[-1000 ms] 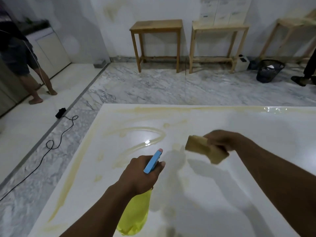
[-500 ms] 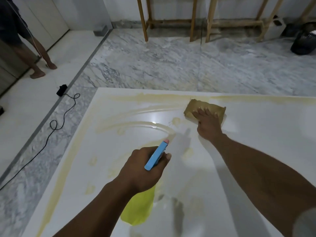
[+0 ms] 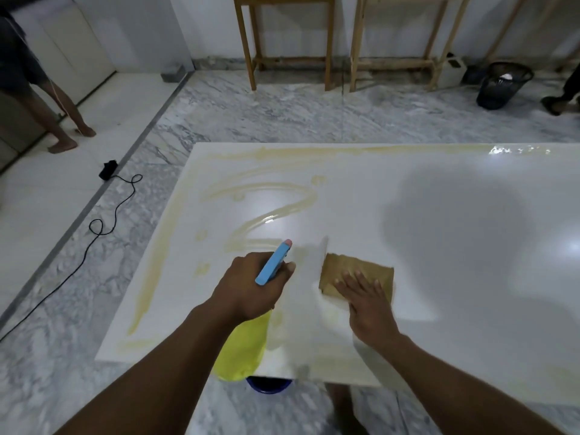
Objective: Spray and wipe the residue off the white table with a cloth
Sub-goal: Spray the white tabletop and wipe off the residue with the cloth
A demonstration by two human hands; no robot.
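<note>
Now, right hand (image 3: 365, 304): flat, fingers straight and spread, pressing on the cloth.
Cloth (image 3: 354, 268): tan, coarse-looking, roughly rectangular, flat under the right fingers, just right of the left hand.
Left hand (image 3: 248, 287): curled round the spray bottle (image 3: 273, 266) (blue plastic head, pink nozzle tip, translucent yellow body below the wrist).
Table (image 3: 439, 230): glossy white slab, glare ahead of both hands.
Residue (image 3: 260, 189): yellowish smeared arcs and streaks ahead and left of the left hand.
Around: black cable (image 3: 94, 227) looping on the marbled floor left of the left arm; wooden tables (image 3: 285, 36) and a black mesh basket (image 3: 502, 86) far beyond the hands; a blue bucket (image 3: 266, 384) under the near edge, partly hidden by the bottle.
</note>
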